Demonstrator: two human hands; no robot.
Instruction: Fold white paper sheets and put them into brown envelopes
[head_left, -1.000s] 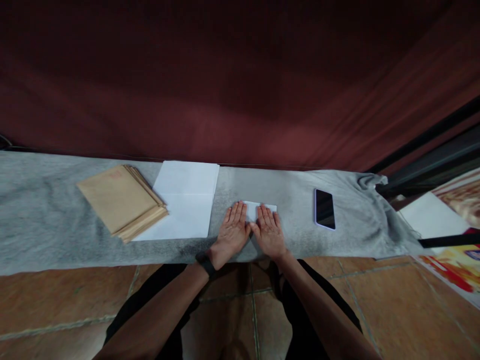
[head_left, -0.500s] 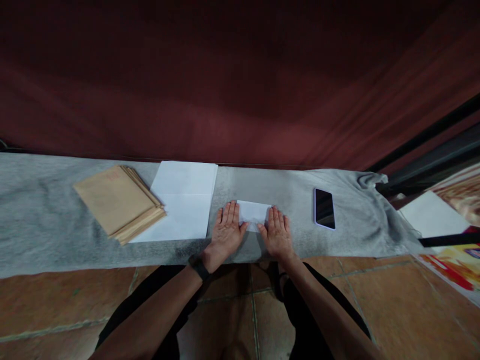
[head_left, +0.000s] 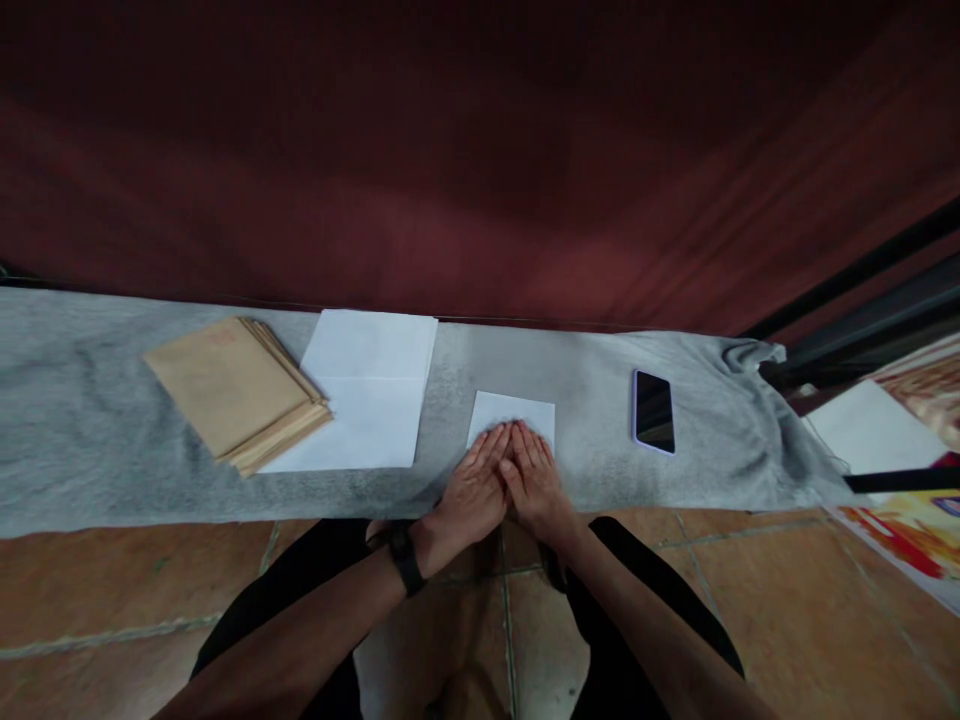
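Broadly, the gray cloth-covered surface (head_left: 581, 370) carries white sheets (head_left: 367, 405), overlapped at their left by a stack of brown envelopes (head_left: 229, 380). Left hand (head_left: 476, 490) and right hand (head_left: 536, 485) lie flat side by side, fingers straight and grasping nothing, on the near part of a small white paper (head_left: 516, 407), well apart from the phone (head_left: 654, 412). Uneven pressure could skew or crease the paper, since its bed looks soft.

One head-worn camera looks forward and down from just above the person's bare left hand (head_left: 472, 492) and bare right hand (head_left: 538, 490). Its wide view spans dark red backdrop (head_left: 480, 200) to brown tiled floor (head_left: 97, 585).
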